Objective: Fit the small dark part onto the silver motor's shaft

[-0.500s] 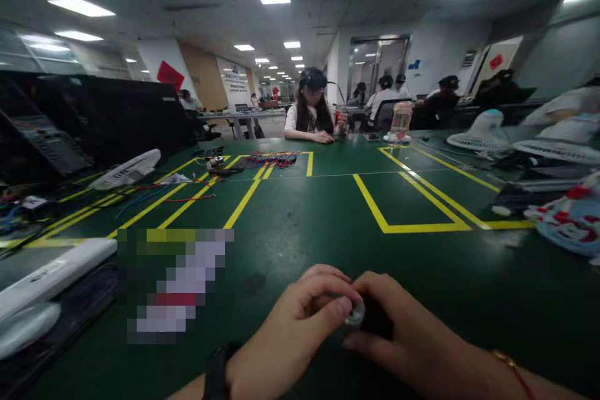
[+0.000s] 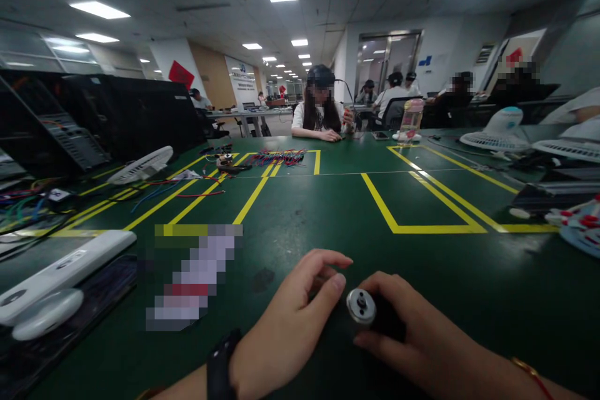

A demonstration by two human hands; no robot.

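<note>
the right hand (image 2: 415,325) had its grip closed round the side of a dark cylinder with a round silver metal end (image 2: 362,306), thumb on one side and fingers on the other, over the near part of the dark green worktop (image 2: 300,212). that metal end faced up; whether its base touched the surface, i couldn't tell. just beside it, the left hand (image 2: 297,306) had its grip spread, thumb and forefinger apart, with nothing between them. a black wristband (image 2: 222,362) circled the left wrist, and yellow tape lines (image 2: 384,206) lay farther off.
</note>
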